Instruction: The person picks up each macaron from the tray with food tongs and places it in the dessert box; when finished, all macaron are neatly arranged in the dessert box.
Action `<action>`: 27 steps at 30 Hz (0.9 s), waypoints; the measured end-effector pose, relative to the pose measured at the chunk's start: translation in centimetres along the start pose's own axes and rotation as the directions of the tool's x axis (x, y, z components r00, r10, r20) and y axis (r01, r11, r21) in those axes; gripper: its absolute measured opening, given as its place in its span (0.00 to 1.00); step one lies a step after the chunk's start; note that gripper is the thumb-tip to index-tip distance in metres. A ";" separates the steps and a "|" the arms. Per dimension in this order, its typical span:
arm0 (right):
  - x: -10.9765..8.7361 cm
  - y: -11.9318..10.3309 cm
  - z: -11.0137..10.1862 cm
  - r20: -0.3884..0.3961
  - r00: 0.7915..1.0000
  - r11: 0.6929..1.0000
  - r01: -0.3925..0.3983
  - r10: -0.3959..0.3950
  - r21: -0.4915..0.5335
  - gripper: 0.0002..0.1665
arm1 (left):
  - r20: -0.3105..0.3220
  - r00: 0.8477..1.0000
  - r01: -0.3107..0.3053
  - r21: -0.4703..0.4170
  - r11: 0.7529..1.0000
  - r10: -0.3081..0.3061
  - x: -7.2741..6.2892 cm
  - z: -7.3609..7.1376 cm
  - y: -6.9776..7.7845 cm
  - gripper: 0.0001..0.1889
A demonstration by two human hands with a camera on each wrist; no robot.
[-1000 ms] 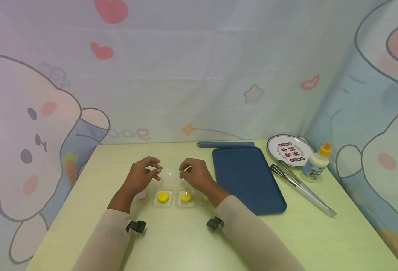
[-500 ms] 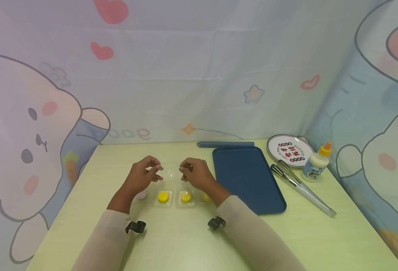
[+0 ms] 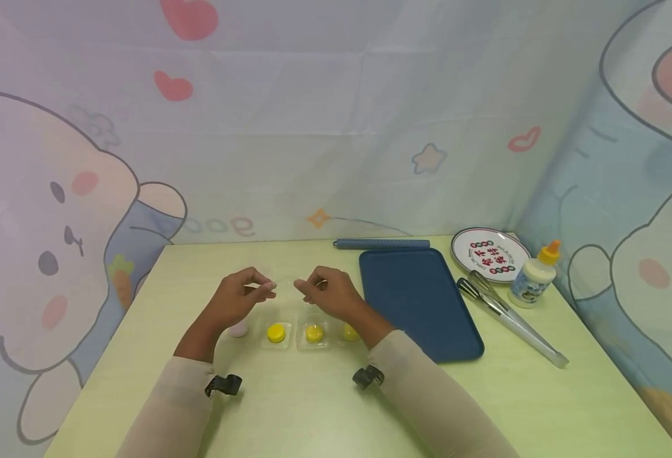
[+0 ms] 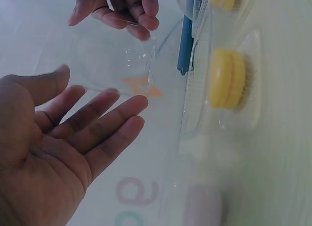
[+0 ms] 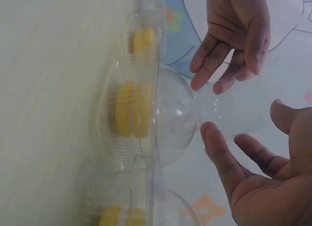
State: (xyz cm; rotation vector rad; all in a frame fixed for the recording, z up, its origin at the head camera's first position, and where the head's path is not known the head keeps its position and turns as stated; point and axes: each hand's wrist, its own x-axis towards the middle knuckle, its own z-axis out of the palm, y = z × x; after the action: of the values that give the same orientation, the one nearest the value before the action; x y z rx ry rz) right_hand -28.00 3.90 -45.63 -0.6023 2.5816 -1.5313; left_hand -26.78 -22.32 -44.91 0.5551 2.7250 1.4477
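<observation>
A clear plastic domed lid hangs between my two hands above the table, pinched by its edges. In the head view my left hand holds its left side with thumb and fingertips. My right hand grips the opposite edge. The lid is nearly invisible in the head view; its outline shows faintly in the left wrist view. Below the hands stands a clear tray with a yellow macaron. Beside it another yellow macaron sits under a clear dome. A pale lilac macaron lies by my left wrist.
Another yellow macaron is partly hidden by my right wrist. A blue tray lies to the right, with a blue stick-like item behind it. Metal tongs, a printed plate and a yellow-capped bottle stand farther right.
My hands have come slightly closer together, and the lid between them has tilted, so its dome shows less in the head view. The macarons and trays stay in place.
</observation>
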 end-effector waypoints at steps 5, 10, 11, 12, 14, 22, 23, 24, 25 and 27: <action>-0.1 0.0 -0.2 0.045 0.997 0.998 -0.054 0.055 -0.012 0.20 | 0.036 0.999 -0.006 0.012 1.000 0.006 -0.4 -0.5 -0.3 0.11; -0.4 -0.3 -0.2 0.086 0.993 0.995 -0.084 0.080 0.051 0.22 | 0.079 0.996 -0.032 0.001 0.999 0.032 -0.6 -0.9 -1.0 0.11; -0.5 -0.4 -0.1 0.089 0.993 0.995 -0.086 0.081 0.058 0.22 | 0.084 0.995 -0.045 -0.001 0.999 0.045 -0.6 -1.0 -1.1 0.12; -0.5 -0.4 0.0 0.092 0.993 0.995 -0.082 0.076 0.063 0.23 | 0.086 0.995 -0.058 0.002 0.998 0.058 -0.7 -1.1 -1.3 0.13; -0.6 -0.5 0.1 0.095 0.994 0.996 -0.068 0.062 0.065 0.24 | 0.084 0.993 -0.085 -0.005 0.996 0.085 -0.8 -1.1 -1.5 0.15; -1.3 -0.6 1.1 0.069 0.998 1.000 0.003 -0.004 0.013 0.27 | 0.096 0.986 -0.129 -0.049 0.990 0.133 -1.3 -1.2 -2.2 0.23; -1.4 -0.6 1.2 0.062 0.998 1.000 0.012 -0.012 0.001 0.27 | 0.100 0.986 -0.132 -0.036 0.991 0.135 -1.4 -1.2 -2.2 0.25; -1.4 -0.6 1.3 0.055 0.998 1.000 0.020 -0.019 -0.019 0.27 | 0.102 0.986 -0.127 -0.025 0.992 0.129 -1.5 -1.2 -2.2 0.27; -1.5 -0.6 1.4 0.049 0.999 0.999 0.026 -0.024 -0.033 0.28 | 0.104 0.987 -0.119 -0.013 0.993 0.120 -1.5 -1.2 -2.2 0.29; -1.6 -0.6 1.5 0.038 0.999 0.997 0.030 -0.027 -0.065 0.28 | 0.108 0.988 -0.109 0.009 0.994 0.108 -1.7 -1.2 -2.2 0.30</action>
State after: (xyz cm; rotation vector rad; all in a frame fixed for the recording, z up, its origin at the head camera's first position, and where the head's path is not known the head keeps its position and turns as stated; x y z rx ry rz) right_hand -25.98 2.99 -46.02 -0.6702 2.6152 -1.4348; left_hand -26.06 -24.95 -46.27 0.7697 2.6629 1.3757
